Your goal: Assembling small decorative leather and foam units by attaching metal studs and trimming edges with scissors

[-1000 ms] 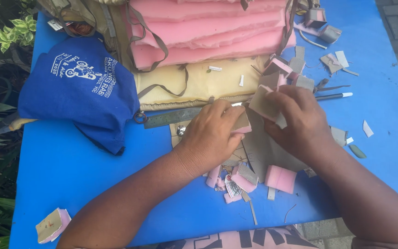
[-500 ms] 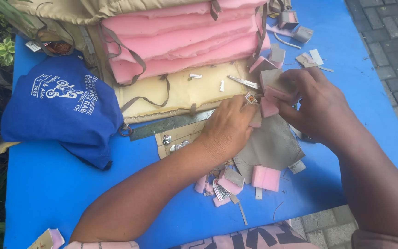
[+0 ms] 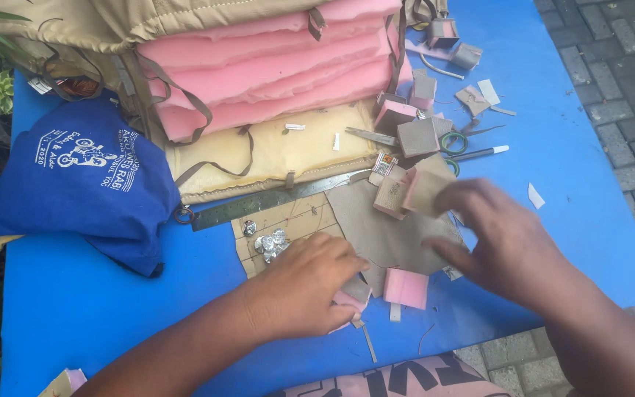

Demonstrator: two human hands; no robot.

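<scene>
At lower centre my left hand [image 3: 306, 287] presses flat, fingers closed over small pink-and-tan foam pieces [image 3: 353, 292], soft and light, best pinched at edges; right hand [image 3: 505, 239] hovers spread above the tan sheet [image 3: 391, 231].

- The left forearm comes in from the lower left, angled up and to the right.
- The left hand [image 3: 304, 285] lies palm down, knuckles up, fingers curled and bunched toward the right.
- The right forearm enters from the lower right corner.
- The right hand [image 3: 495, 237] is palm down, fingers spread and pointing left, slightly blurred.
</scene>
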